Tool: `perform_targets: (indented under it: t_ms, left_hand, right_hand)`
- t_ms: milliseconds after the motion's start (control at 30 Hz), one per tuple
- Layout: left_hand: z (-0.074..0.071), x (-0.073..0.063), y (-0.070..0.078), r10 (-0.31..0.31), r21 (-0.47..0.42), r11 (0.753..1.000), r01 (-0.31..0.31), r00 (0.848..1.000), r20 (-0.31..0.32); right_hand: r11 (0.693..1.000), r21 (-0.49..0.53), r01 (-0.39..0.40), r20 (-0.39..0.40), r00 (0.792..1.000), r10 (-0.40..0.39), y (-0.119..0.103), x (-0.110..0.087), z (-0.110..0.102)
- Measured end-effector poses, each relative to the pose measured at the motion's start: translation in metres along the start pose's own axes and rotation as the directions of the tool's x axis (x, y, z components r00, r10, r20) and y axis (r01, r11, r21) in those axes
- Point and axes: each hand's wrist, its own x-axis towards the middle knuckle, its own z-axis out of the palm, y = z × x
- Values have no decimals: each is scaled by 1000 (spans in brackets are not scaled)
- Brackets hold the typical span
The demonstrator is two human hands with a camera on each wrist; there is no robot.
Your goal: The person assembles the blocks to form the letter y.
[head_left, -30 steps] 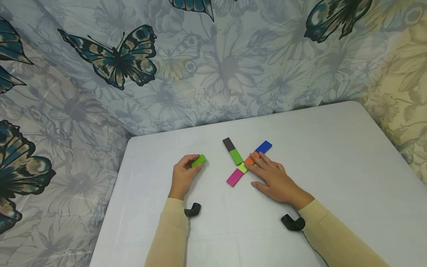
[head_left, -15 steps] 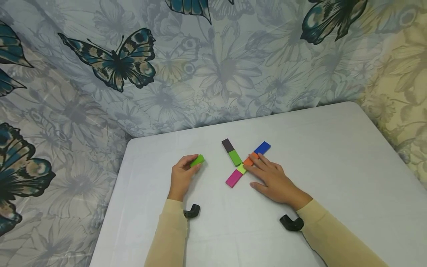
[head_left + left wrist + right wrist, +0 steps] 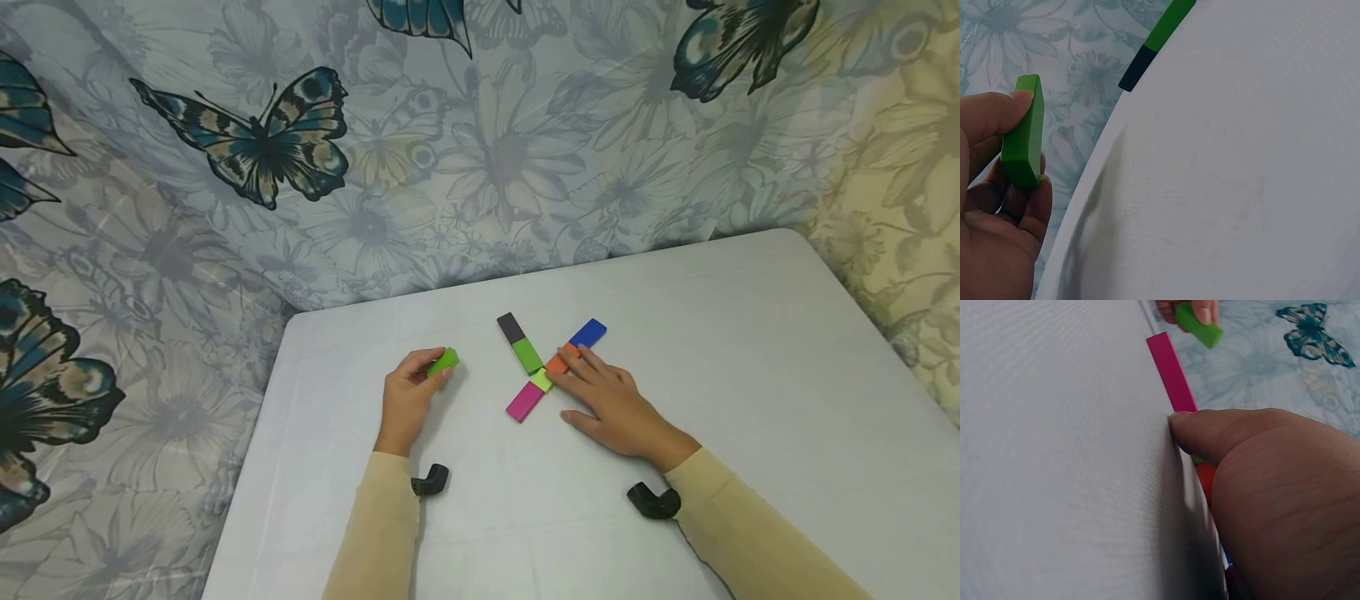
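My left hand (image 3: 406, 406) pinches a green block (image 3: 1024, 134) between thumb and fingers, left of the other blocks. My right hand (image 3: 618, 410) lies with fingers spread, fingertips on the orange block (image 3: 556, 364) and right beside the small yellow-green block (image 3: 542, 380). Beyond the orange one lies a blue block (image 3: 588, 332), end to end with it. A magenta block (image 3: 524, 402) continues from the yellow-green one toward the front. Another green block (image 3: 527, 356) and a dark block (image 3: 512, 327) form a line slanting to the back left. Part of the orange block is hidden under the fingers.
The blocks lie on a white-covered table (image 3: 750, 350). Behind it and at the left hangs floral fabric with butterflies (image 3: 262, 142). A black wrist camera (image 3: 431, 481) sits at the left cuff and another black camera (image 3: 654, 502) at the right cuff.
The head view has shifted slightly. Both hands and the blocks keep their places relative to each other, with the left hand still holding the green block.
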Motion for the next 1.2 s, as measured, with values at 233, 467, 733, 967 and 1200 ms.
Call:
perform_targets:
  t_ms: [233, 467, 733, 967, 1200]
  left_hand:
    - [0, -2, 7, 12, 30, 999, -12, 1000, 1]
    - [-1, -7, 19, -6, 65, 998, 6, 1000, -4]
    - [-3, -16, 26, -6, 69, 998, 5, 1000, 16]
    - [-6, -23, 28, 0, 125, 992, -4, 1000, 31]
    - [-6, -30, 29, -6, 154, 988, 0, 999, 42]
  right_hand:
    - [1000, -3, -5, 2, 1000, 5, 0, 0, 0]
    - [1000, -4, -7, 4, 1000, 7, 0, 0, 1]
    - [1000, -5, -3, 3, 1000, 3, 0, 0, 1]
    - [1000, -3, 0, 3, 1000, 0, 0, 0, 0]
    - [1000, -4, -1, 5, 1000, 1, 0, 0, -1]
